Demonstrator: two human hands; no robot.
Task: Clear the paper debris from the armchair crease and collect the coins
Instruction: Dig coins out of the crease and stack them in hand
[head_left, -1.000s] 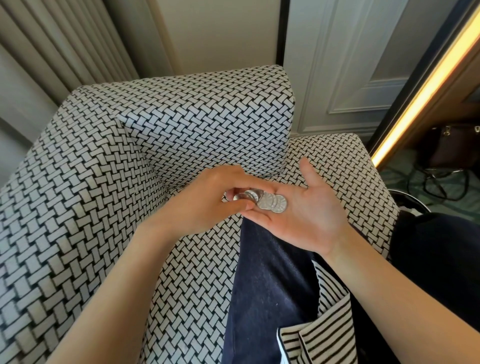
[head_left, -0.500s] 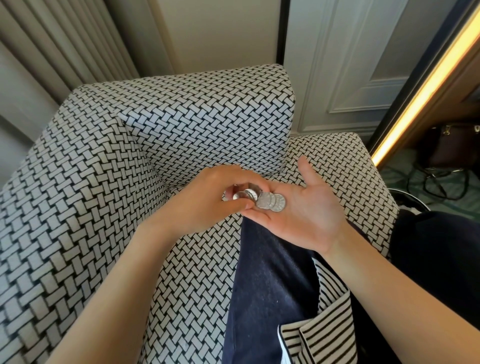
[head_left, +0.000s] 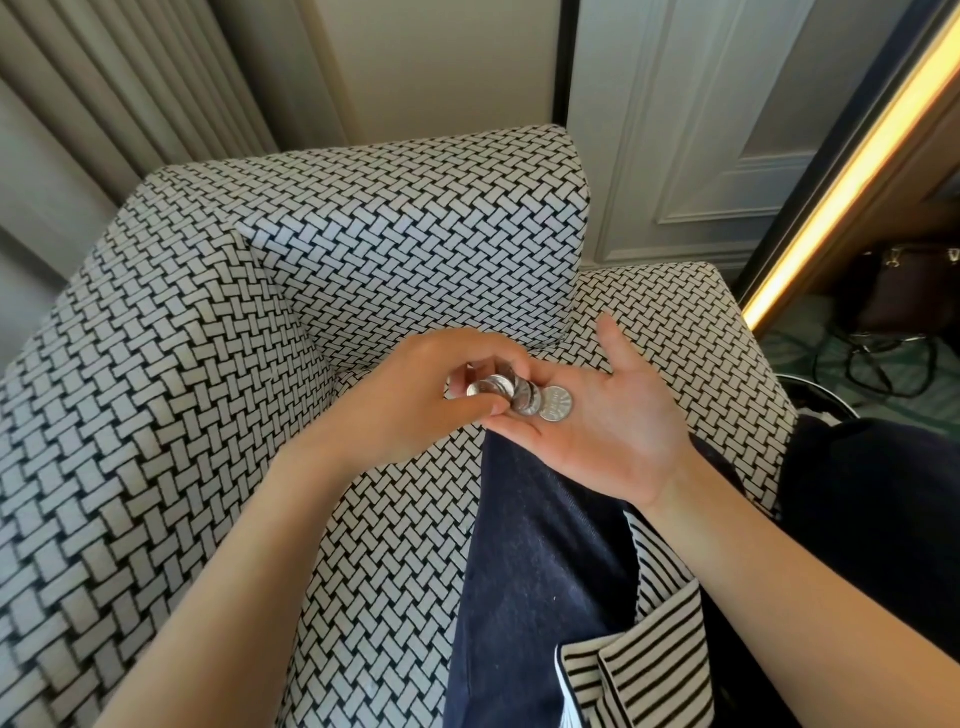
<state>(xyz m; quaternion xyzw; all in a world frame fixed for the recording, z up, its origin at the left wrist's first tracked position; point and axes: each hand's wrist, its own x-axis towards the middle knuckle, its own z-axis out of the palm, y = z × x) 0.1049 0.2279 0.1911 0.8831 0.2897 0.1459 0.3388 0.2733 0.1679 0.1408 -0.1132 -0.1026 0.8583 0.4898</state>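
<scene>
The coins (head_left: 511, 395) sat as a short overlapping fan over the seat of the armchair (head_left: 415, 234). The fan's long axis ran roughly from 9 to 3 o'clock. At its 3 o'clock end a flat coin (head_left: 555, 404) lay face up on bare palm, touching the rest.

The left hand (head_left: 405, 400) came in from 8 o'clock, its thumb and curled fingertips pinching the 9 o'clock end of the fan. The right hand (head_left: 618, 426) came in from 4 o'clock and lay beneath, palm up, with fingers relaxed and thumb pointing to 12, gripping nothing.

The palm was therefore directly under and to the 3 o'clock side of the pinch. Releasing the coins would probably need only a small push that way.

The crease (head_left: 332, 364) lay well apart at 9 o'clock, and no paper showed in it.
</scene>
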